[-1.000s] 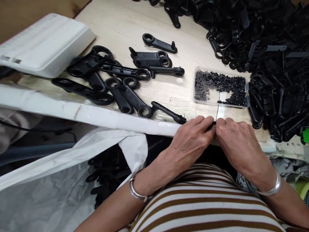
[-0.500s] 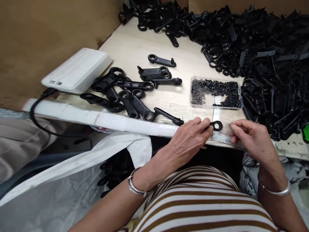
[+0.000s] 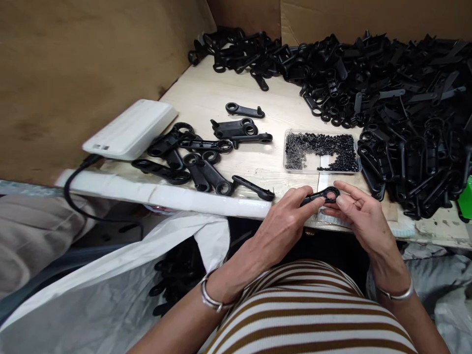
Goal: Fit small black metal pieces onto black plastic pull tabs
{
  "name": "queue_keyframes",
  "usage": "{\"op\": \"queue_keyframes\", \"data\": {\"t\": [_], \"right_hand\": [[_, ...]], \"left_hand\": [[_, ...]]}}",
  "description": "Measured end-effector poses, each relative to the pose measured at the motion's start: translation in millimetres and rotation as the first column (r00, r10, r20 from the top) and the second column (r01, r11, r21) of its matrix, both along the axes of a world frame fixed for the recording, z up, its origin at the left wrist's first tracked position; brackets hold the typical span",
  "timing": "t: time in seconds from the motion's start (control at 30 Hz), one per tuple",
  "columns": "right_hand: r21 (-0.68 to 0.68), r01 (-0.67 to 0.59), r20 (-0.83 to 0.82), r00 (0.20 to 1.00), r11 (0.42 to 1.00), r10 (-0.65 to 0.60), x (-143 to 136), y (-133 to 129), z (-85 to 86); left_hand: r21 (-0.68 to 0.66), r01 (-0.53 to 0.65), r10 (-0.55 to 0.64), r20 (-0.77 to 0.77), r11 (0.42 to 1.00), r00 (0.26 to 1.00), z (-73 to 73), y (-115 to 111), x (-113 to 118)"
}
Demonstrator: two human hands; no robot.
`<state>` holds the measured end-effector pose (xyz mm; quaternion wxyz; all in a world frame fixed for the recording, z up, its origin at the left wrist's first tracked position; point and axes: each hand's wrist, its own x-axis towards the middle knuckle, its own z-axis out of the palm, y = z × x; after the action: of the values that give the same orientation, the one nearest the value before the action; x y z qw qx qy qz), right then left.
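Near the table's front edge, a black plastic arm with a ring-shaped end (image 3: pixel 320 194) is between my two hands. My left hand (image 3: pixel 280 226) is closed around its narrow end, which the fingers partly hide. At the ring, my right hand (image 3: pixel 365 216) pinches the rim with thumb and fingers, and a fingertip shows through the hole. Whether a small part is also in those fingers, I cannot tell. Just beyond the hands stands a clear shallow box (image 3: pixel 285 170) of tiny black parts and small metal springs. A loose black arm (image 3: pixel 254 188) lies left of my left hand.
Several similar arms (image 3: pixel 206 169) lie on the left, beside a white box-shaped device (image 3: pixel 129 130) with a black cable (image 3: pixel 66 191). A large heap of black parts (image 3: pixel 387 98) covers the back and right. White padding (image 3: pixel 165 191) lines the front edge; a white bag (image 3: pixel 121 265) hangs below.
My right hand has moved left and taken hold of the ring end. The arm's ring end is now raised and tilted. The camera view has shifted slightly.
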<state>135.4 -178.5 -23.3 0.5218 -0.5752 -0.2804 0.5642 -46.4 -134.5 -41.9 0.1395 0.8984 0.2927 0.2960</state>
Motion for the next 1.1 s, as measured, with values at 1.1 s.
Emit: {"op": "queue_keyframes", "data": {"t": [1.1], "right_hand": [[-0.056, 0.022, -0.028, 0.999, 0.998, -0.024, -2, 12, 1.9]], "left_hand": [[0.013, -0.128, 0.12, 0.265, 0.992, 0.957, 3.1, -11, 10]]}}
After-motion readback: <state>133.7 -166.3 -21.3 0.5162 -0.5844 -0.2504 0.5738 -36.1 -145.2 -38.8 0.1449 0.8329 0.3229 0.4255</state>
